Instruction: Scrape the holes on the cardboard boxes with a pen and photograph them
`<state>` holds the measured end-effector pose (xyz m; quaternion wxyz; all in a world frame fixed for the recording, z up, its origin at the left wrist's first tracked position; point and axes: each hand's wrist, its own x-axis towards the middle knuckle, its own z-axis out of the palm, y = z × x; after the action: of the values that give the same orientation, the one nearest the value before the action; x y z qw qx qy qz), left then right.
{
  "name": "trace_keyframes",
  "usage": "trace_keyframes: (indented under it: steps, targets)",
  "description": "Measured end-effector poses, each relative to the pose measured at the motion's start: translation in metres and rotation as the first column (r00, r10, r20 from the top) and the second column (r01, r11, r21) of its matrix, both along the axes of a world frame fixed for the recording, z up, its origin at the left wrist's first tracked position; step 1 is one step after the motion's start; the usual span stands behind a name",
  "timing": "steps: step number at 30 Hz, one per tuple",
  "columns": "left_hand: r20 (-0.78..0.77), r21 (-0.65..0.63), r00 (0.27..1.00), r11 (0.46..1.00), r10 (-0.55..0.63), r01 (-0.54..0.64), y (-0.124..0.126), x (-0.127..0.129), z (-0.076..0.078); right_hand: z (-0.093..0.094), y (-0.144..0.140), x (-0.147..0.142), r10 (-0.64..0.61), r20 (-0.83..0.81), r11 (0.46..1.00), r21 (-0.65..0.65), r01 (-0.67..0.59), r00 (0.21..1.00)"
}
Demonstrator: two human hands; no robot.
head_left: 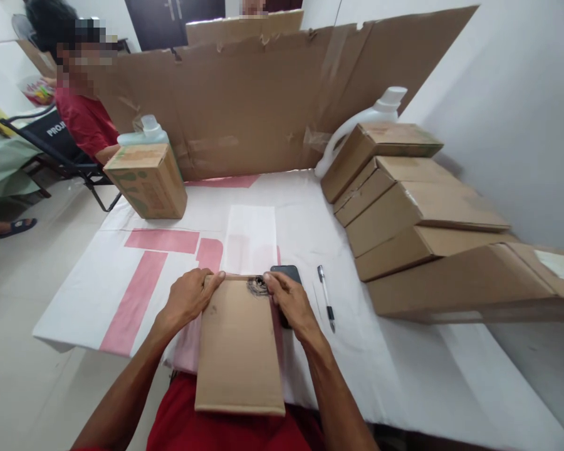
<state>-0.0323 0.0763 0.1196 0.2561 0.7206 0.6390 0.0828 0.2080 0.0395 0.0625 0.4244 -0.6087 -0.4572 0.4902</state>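
Observation:
A flat brown cardboard box (239, 351) lies over the table's front edge and reaches toward my lap. My left hand (192, 293) grips its far left corner, thumb on top and the other fingers partly hidden. At the far right corner, my right hand (289, 299) holds the box with its thumb beside a black scribbled mark (257, 286). A dark phone (286, 270) lies partly beneath my right hand. To the right of that hand is a pen (326, 299) with a black grip. Beyond the box rests a white sheet of paper (251, 235).
Several cardboard boxes (418, 207) lean in a row on the right, beside a white jug (380, 113). Another box (150, 181) and a bottle (151, 128) stand at left. A cardboard partition (254, 106) crosses the back. A person in a red shirt (82, 122) sits beyond.

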Motion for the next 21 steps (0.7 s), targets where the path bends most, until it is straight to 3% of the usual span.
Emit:
trace_keyframes:
  steps: [2,4,7,9,11,17,21]
  targets:
    - [-0.062,0.076,0.998,0.997,0.007,-0.002,-0.003,0.005,0.004,0.008,0.006,-0.002,0.033,0.096,0.999,0.031,-0.036,0.995]
    - [-0.11,0.233,0.994,0.971,-0.029,0.054,-0.007,0.014,0.007,0.012,0.008,-0.004,0.07,0.157,0.996,0.04,-0.077,0.985]
    - [-0.106,0.395,0.955,0.87,-0.277,0.296,-0.013,0.031,0.007,0.015,0.006,-0.002,0.117,0.144,0.99,0.059,-0.127,0.983]
    - [-0.072,0.389,0.894,0.813,-0.442,0.434,-0.016,0.043,0.005,0.015,0.001,0.002,0.155,0.086,0.984,0.077,-0.162,0.984]
    - [-0.047,0.356,0.859,0.795,-0.51,0.492,-0.016,0.053,0.002,0.013,-0.005,0.006,0.169,0.034,0.982,0.081,-0.172,0.985]
    - [-0.004,0.277,0.835,0.802,-0.55,0.53,-0.012,0.063,-0.003,-0.004,-0.027,0.017,0.075,0.059,0.997,-0.017,-0.075,0.995]
    - [0.081,0.238,0.833,0.822,-0.547,0.517,-0.011,0.063,-0.005,-0.013,-0.038,0.033,-0.054,0.141,0.998,-0.031,0.059,0.988]
